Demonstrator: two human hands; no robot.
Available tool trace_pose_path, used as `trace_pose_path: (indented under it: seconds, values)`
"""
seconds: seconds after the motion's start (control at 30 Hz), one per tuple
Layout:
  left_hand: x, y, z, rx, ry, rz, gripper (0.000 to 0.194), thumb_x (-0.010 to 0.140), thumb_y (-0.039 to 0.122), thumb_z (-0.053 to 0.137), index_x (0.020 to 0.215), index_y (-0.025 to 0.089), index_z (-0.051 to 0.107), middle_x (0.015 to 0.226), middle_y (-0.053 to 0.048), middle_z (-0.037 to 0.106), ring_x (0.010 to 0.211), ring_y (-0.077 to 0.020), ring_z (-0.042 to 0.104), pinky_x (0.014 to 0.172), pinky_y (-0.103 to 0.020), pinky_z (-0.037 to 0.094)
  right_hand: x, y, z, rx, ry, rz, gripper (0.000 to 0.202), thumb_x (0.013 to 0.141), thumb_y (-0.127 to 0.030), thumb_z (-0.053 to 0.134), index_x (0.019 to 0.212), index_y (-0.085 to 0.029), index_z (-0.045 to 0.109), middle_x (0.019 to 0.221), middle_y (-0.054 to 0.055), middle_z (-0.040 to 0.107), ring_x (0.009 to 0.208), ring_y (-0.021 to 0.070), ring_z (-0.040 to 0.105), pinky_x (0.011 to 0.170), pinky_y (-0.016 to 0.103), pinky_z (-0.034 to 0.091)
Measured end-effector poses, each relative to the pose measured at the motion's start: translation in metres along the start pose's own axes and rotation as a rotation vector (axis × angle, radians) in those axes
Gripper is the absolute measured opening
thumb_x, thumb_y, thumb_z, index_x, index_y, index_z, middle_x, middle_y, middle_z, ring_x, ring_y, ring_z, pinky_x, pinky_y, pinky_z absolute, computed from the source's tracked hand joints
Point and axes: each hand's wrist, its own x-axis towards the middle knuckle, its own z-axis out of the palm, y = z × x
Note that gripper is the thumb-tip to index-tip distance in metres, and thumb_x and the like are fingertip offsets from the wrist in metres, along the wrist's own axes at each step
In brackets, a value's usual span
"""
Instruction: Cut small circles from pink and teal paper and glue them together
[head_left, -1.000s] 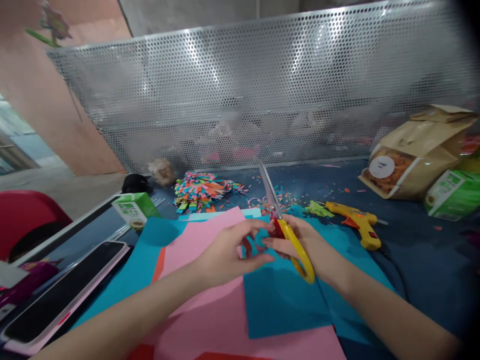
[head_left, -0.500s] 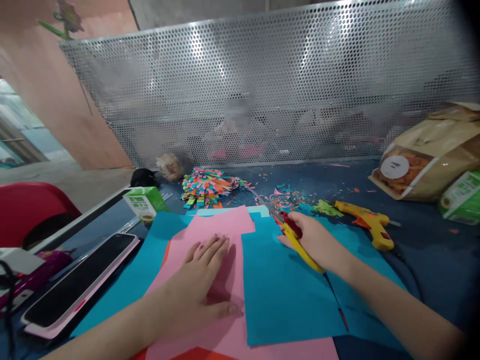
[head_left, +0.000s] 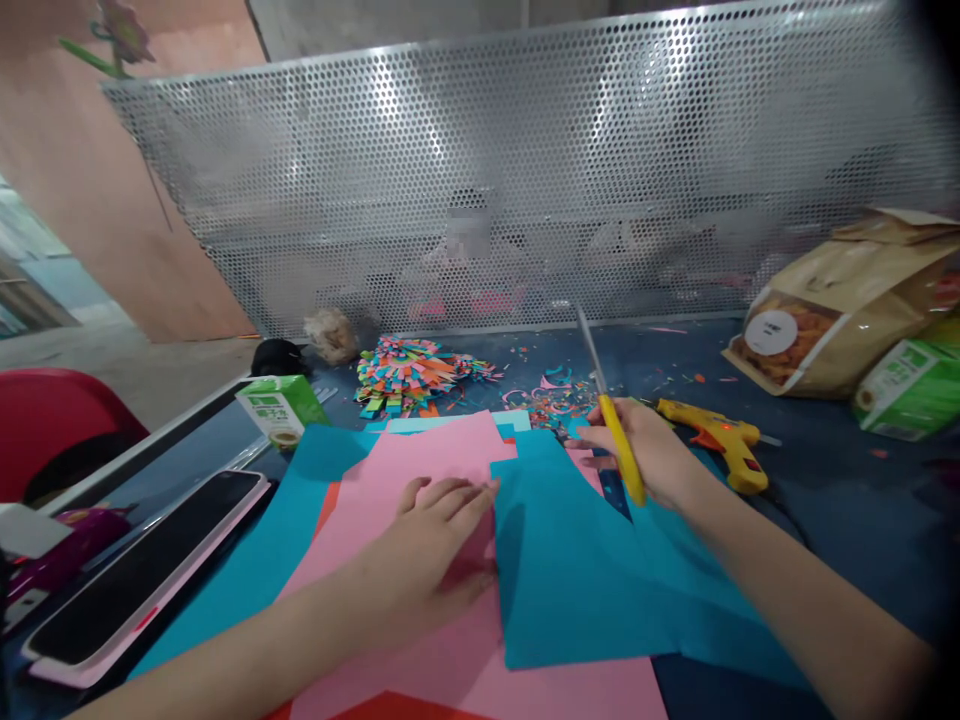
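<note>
My left hand (head_left: 442,530) rests over the pink paper (head_left: 420,450), its fingertips at the left edge of a blue sheet (head_left: 577,580). Yellow-handled scissors (head_left: 619,445) are in my right hand (head_left: 652,450), blades pointing up and away. Some fingers of that hand stretch out over the blue paper's upper part. The blue sheet is bent, and pink paper with a dark gap shows beneath it near my right hand. More blue paper (head_left: 255,570) and orange paper lie under the pink.
A pile of colorful paper strips (head_left: 409,375) and scraps (head_left: 559,395) lies behind the sheets. A yellow glue gun (head_left: 720,435), brown snack bag (head_left: 832,310) and green carton (head_left: 911,390) stand right. A phone (head_left: 150,570) and another green carton (head_left: 281,410) are left. A perforated metal panel (head_left: 337,180) closes the back.
The scissors have swung upright in my right hand. The blue sheet has shifted and bent, exposing pink beneath it. My left hand has moved slightly right, to the blue sheet's edge.
</note>
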Motion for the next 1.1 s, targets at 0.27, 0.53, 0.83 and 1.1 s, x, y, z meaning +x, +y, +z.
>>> trace_pose_path:
  seconds: [0.27,0.53,0.83,1.1]
  values:
    - [0.01,0.005,-0.006,-0.303,-0.017,0.174,0.073,0.093,0.015,0.038,0.151,0.033,-0.003,0.158,-0.007,0.026,0.145,-0.0236,0.023,0.113,-0.053,0.029,0.002,0.01,0.006,-0.112,-0.091,0.064,0.017,0.092,-0.021,0.062,0.108,-0.015,0.06,0.097,0.002,0.066,0.074,0.015,0.066,0.063,0.031,0.057]
    - [0.013,0.018,-0.002,-0.14,0.02,0.309,0.094,0.089,0.008,0.047,0.146,0.033,-0.024,0.147,-0.01,0.046,0.122,-0.0292,0.055,0.104,-0.053,0.033,0.007,0.017,0.003,-0.192,-0.093,0.012,0.016,0.093,-0.024,0.061,0.106,-0.015,0.062,0.099,0.003,0.066,0.076,0.0157,0.066,0.065,0.032,0.057]
    - [-0.002,0.014,0.021,-0.082,0.127,0.188,0.086,0.092,0.021,0.052,0.149,0.032,-0.011,0.133,-0.008,0.061,0.106,-0.0258,0.06,0.086,-0.037,0.048,0.003,0.015,0.006,-0.245,-0.124,-0.031,0.014,0.092,-0.023,0.062,0.104,-0.015,0.062,0.095,0.002,0.066,0.075,0.0155,0.066,0.066,0.033,0.057]
    - [-0.007,0.012,0.02,0.198,0.245,0.579,0.066,0.094,0.008,0.038,0.152,0.016,0.006,0.125,-0.016,0.064,0.105,-0.0247,0.065,0.085,-0.038,0.052,-0.001,0.013,0.006,-0.32,-0.133,-0.074,0.008,0.091,-0.021,0.063,0.096,-0.014,0.062,0.087,0.0,0.065,0.071,0.0141,0.064,0.063,0.03,0.056]
